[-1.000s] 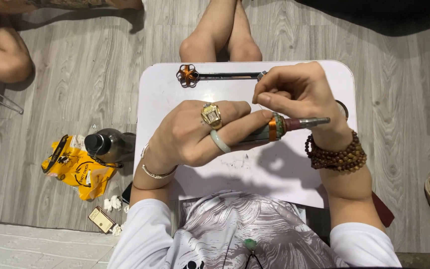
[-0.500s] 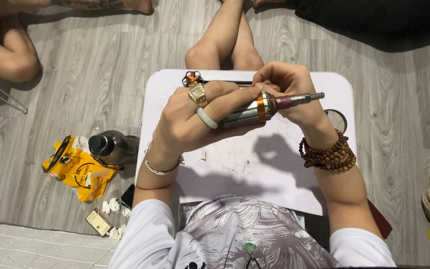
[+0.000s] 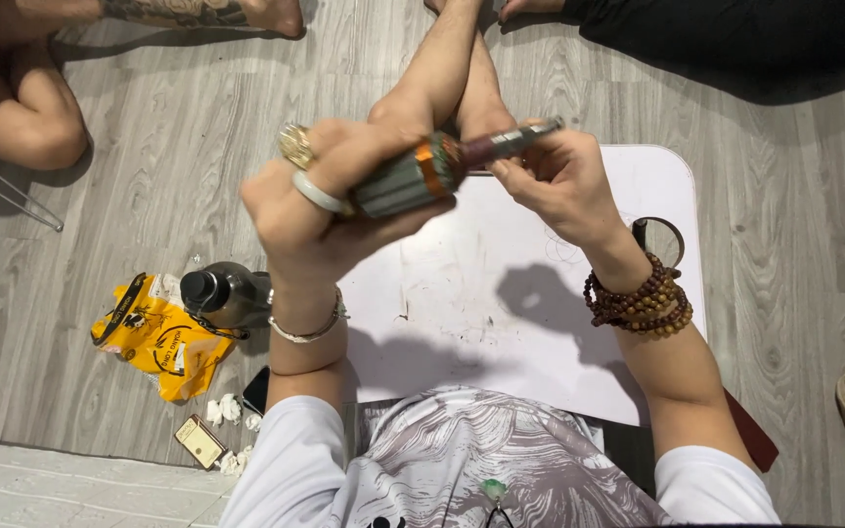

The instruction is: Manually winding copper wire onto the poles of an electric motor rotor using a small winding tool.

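Tool (image 3: 422, 171), grey with orange band, gripped by left hand (image 3: 320, 210) above white tabletop (image 3: 540, 342), right hand (image 3: 559, 181) fingers pinching its tip; slack grip could drop it onto tabletop.

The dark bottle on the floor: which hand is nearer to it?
Left. The left hand is raised just above and right of the bottle; the right hand is farther right, over the white board.

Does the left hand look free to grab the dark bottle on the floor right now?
Probably not as it stands: the left hand is wrapped around the motor rotor, raised above the white board. The bottle itself lies unobstructed beside that forearm.
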